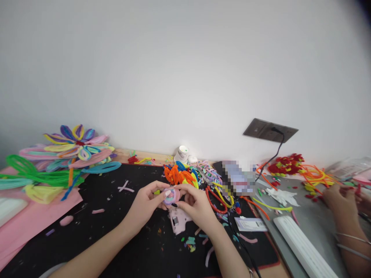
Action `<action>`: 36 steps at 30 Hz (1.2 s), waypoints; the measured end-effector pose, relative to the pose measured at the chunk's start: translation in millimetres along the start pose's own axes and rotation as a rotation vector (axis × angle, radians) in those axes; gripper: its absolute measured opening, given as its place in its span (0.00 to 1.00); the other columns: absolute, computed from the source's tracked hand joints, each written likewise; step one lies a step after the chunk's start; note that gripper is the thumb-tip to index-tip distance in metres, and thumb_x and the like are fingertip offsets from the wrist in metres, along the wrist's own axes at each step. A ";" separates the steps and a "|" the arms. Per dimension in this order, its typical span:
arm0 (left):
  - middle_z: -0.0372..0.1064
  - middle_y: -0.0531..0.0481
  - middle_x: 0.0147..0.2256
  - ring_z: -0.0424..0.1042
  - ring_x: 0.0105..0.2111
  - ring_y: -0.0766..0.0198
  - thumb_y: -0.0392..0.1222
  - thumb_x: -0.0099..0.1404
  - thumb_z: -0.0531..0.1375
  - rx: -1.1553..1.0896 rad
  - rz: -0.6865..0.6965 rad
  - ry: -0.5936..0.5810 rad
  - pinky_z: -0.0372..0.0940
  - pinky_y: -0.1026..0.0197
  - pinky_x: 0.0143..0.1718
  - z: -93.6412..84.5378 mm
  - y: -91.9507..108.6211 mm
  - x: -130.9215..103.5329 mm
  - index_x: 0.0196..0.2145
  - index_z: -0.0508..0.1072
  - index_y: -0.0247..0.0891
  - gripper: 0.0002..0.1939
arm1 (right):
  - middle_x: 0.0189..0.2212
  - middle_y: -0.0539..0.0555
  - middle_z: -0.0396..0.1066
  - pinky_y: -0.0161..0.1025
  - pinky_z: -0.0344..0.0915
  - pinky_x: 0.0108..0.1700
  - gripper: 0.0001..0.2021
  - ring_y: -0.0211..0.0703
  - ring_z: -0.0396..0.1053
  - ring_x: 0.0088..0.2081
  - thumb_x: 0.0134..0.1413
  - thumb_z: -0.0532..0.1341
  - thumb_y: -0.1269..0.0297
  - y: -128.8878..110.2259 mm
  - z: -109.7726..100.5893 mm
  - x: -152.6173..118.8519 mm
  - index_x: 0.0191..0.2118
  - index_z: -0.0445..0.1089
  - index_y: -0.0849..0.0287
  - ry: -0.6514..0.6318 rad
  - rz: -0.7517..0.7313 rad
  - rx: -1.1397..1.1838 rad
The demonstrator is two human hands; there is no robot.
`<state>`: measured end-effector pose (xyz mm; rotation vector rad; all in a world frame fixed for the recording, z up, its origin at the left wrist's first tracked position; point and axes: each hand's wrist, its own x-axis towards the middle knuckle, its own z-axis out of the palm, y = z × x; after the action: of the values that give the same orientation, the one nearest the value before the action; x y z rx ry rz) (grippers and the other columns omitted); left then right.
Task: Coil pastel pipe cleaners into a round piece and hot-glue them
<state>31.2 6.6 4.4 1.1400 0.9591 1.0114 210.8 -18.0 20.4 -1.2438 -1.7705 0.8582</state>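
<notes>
Over the black mat, my two hands hold a small round coil [171,196] of pink, lilac and pale blue fuzzy pipe cleaner between them. My left hand [146,206] pinches its left side with the thumb laid across the front. From the right, the thumb and fingers of my right hand [197,202] press on its edge. Just under the coil lies a pale pink device [178,221] that looks like a glue gun, partly covered by my right hand. Orange pipe-cleaner loops [176,174] lie right behind my fingers.
A large pipe-cleaner flower [78,144] rests on pink paper [55,210] at left. Cut pieces [213,173] pile up behind, near a white cup [182,152] and a blurred-out phone [237,177]. A black cable [245,241] crosses the mat [116,231]. Another person's hands [337,200] work at right.
</notes>
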 end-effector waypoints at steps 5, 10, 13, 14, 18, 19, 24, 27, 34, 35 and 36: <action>0.76 0.50 0.29 0.75 0.21 0.63 0.49 0.54 0.67 -0.001 0.004 0.008 0.70 0.61 0.25 0.9 1.6 -0.9 0.35 0.74 0.35 0.16 | 0.26 0.47 0.69 0.31 0.52 0.24 0.13 0.32 0.53 0.21 0.50 0.67 0.68 -1.3 -0.2 0.0 0.44 0.73 0.56 -0.006 0.009 0.013; 0.76 0.50 0.29 0.75 0.22 0.63 0.49 0.54 0.67 -0.007 0.004 0.010 0.70 0.61 0.25 0.9 1.6 -0.7 0.35 0.74 0.35 0.16 | 0.24 0.46 0.67 0.30 0.51 0.23 0.13 0.31 0.52 0.20 0.50 0.67 0.67 -0.6 -0.1 -0.2 0.44 0.73 0.56 -0.012 0.012 0.017; 0.77 0.50 0.29 0.75 0.22 0.62 0.49 0.54 0.67 -0.009 0.003 0.009 0.70 0.61 0.25 0.9 1.4 -0.4 0.35 0.74 0.35 0.16 | 0.24 0.45 0.66 0.30 0.52 0.23 0.13 0.32 0.53 0.20 0.51 0.67 0.66 1.1 0.1 -0.3 0.44 0.73 0.56 -0.012 0.017 0.011; 0.77 0.50 0.28 0.75 0.22 0.63 0.49 0.54 0.67 -0.010 0.001 0.011 0.70 0.61 0.25 1.0 1.6 -0.5 0.34 0.74 0.35 0.16 | 0.24 0.45 0.66 0.30 0.52 0.23 0.13 0.32 0.54 0.21 0.51 0.67 0.66 1.5 0.1 -0.3 0.45 0.73 0.56 -0.014 0.018 0.012; 0.77 0.50 0.28 0.74 0.21 0.64 0.49 0.53 0.67 -0.013 0.002 0.011 0.70 0.62 0.25 1.3 2.0 -0.7 0.34 0.74 0.35 0.15 | 0.24 0.45 0.66 0.30 0.51 0.23 0.14 0.32 0.53 0.20 0.50 0.67 0.66 1.8 0.5 -0.3 0.44 0.72 0.56 -0.020 0.020 0.029; 0.77 0.50 0.28 0.74 0.21 0.64 0.48 0.54 0.67 -0.014 0.002 0.009 0.70 0.62 0.25 1.3 1.9 -0.6 0.34 0.74 0.35 0.15 | 0.24 0.45 0.66 0.30 0.51 0.23 0.14 0.32 0.53 0.20 0.50 0.67 0.66 1.6 0.6 -0.3 0.44 0.72 0.56 -0.020 0.020 0.033; 0.76 0.51 0.28 0.75 0.22 0.64 0.48 0.54 0.67 -0.016 -0.004 0.009 0.70 0.62 0.25 0.7 1.0 -0.1 0.34 0.74 0.35 0.15 | 0.23 0.45 0.66 0.31 0.52 0.23 0.14 0.32 0.54 0.19 0.50 0.66 0.67 1.0 0.5 -0.2 0.44 0.73 0.55 -0.015 0.030 0.046; 0.77 0.51 0.28 0.75 0.22 0.63 0.49 0.54 0.67 -0.016 -0.002 0.012 0.70 0.61 0.25 1.3 1.5 -0.5 0.34 0.74 0.35 0.15 | 0.22 0.45 0.66 0.30 0.52 0.23 0.14 0.32 0.54 0.19 0.50 0.66 0.67 1.3 0.5 -0.4 0.45 0.73 0.56 -0.020 0.036 0.050; 0.77 0.50 0.28 0.75 0.22 0.64 0.49 0.54 0.68 -0.069 -0.036 0.007 0.70 0.62 0.26 -0.5 -1.5 0.1 0.36 0.74 0.35 0.17 | 0.22 0.45 0.66 0.30 0.53 0.24 0.16 0.32 0.55 0.20 0.50 0.65 0.70 3.5 0.8 -1.4 0.47 0.73 0.54 -0.026 0.035 0.089; 0.77 0.50 0.29 0.75 0.22 0.64 0.48 0.54 0.68 -0.079 -0.041 -0.002 0.70 0.62 0.26 -1.0 -2.3 0.4 0.37 0.74 0.35 0.16 | 0.22 0.44 0.66 0.30 0.53 0.24 0.16 0.32 0.55 0.20 0.50 0.65 0.71 3.5 0.6 -1.2 0.47 0.73 0.54 -0.028 0.035 0.094; 0.77 0.50 0.29 0.75 0.23 0.64 0.48 0.54 0.67 -0.089 -0.046 -0.011 0.69 0.63 0.26 -1.3 -2.9 0.6 0.37 0.73 0.36 0.16 | 0.22 0.44 0.65 0.30 0.53 0.24 0.17 0.32 0.55 0.20 0.50 0.65 0.71 3.3 0.4 -0.8 0.48 0.73 0.54 -0.027 0.035 0.096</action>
<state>30.6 7.1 1.3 1.0446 0.9184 0.9998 212.0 -17.9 17.1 -1.2093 -1.7124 0.9727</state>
